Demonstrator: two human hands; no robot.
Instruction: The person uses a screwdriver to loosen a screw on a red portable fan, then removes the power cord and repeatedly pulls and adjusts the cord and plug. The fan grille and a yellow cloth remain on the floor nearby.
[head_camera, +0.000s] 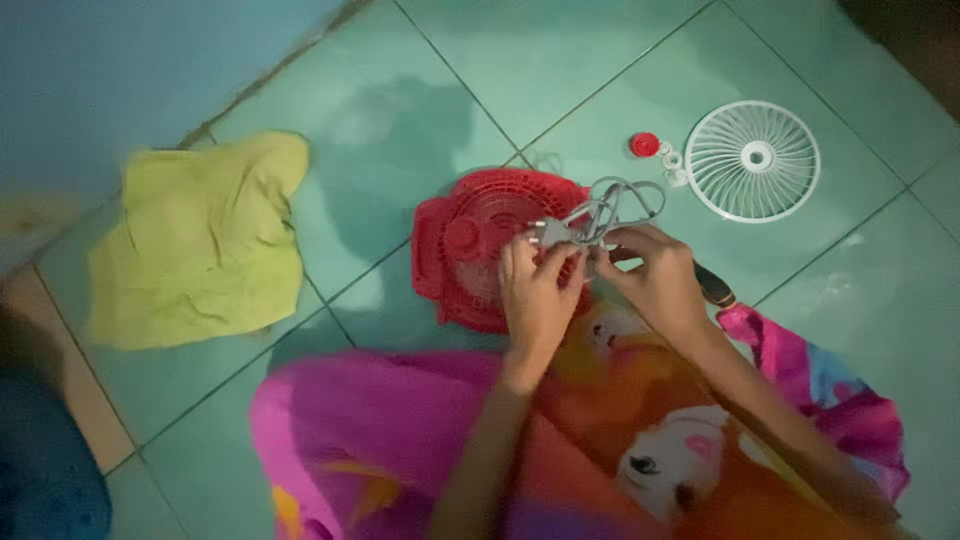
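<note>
Cord (625, 200): grey, looped, held above the red fan housing (470, 245), plug (552, 233) at its near end
Left hand (535, 290): fingers closed, pinching the plug
Right hand (655, 275): fingertips pinched on the cord just beside the plug
Fan housing: flat on the green tiled floor (560, 70)
White grille (753, 160): lying apart, to the right
Red cap (644, 144): beside the grille
Yellow-green cloth (200, 240): crumpled, well apart at left

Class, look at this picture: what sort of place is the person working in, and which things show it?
Probably a home floor: green floor tiles, a yellow-green cloth lying loose, and a dismantled red fan housing with its white grille.
</note>
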